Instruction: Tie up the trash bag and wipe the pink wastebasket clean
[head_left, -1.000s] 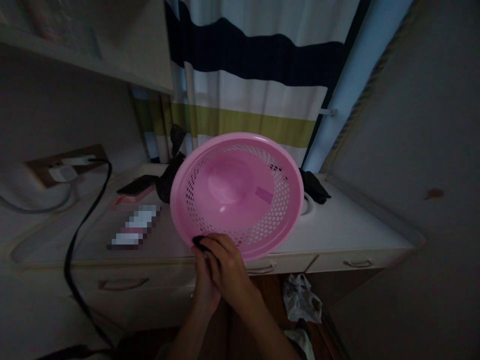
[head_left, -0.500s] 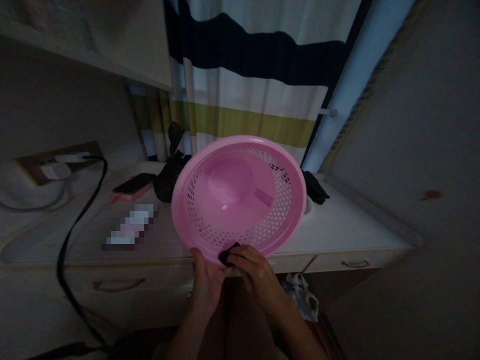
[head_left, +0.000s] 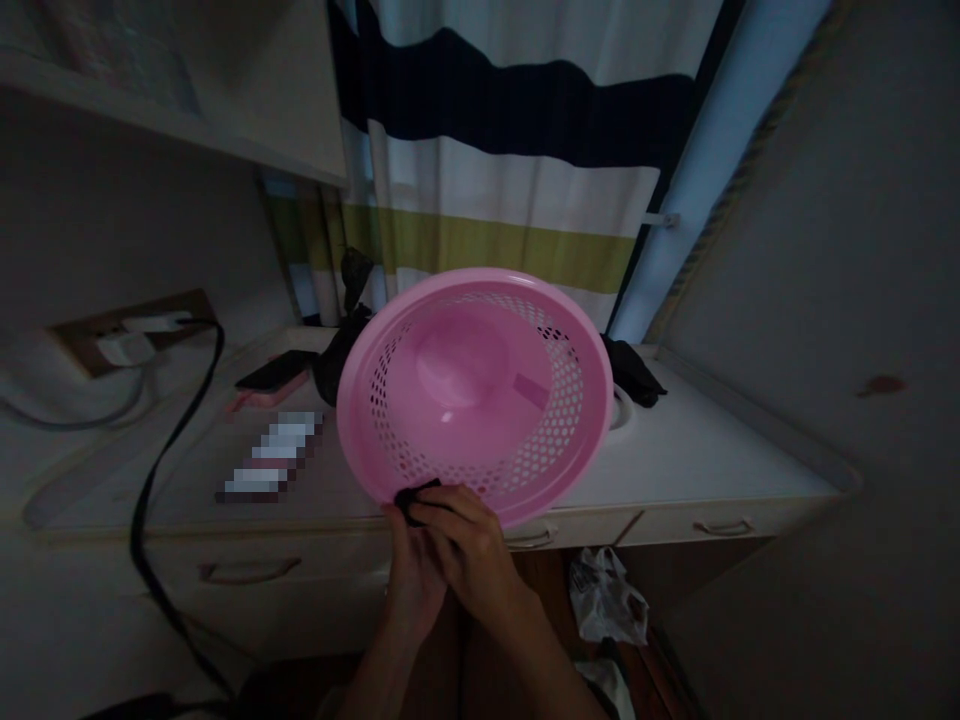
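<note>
A pink plastic basket (head_left: 472,370) with a perforated side is tilted so its inside faces me, at the front edge of the white desk. My left hand (head_left: 412,570) grips its near rim from below, thumb at the rim. In my right hand (head_left: 469,540) is a small black cloth (head_left: 416,497), pressed against the rim just beside my left thumb. The fingertips of my left hand are hidden under the basket.
Left on the desk (head_left: 720,455) are a dark phone on a pink item (head_left: 274,380), a pixelated object (head_left: 274,455) and a black bag (head_left: 337,355). Another black item (head_left: 634,372) lies right of the basket. A black cable (head_left: 142,500) hangs left; a plastic bag (head_left: 606,600) sits below.
My right hand has slid left along the basket's near rim with the black cloth, coming close to my left thumb. The view has shifted slightly.
</note>
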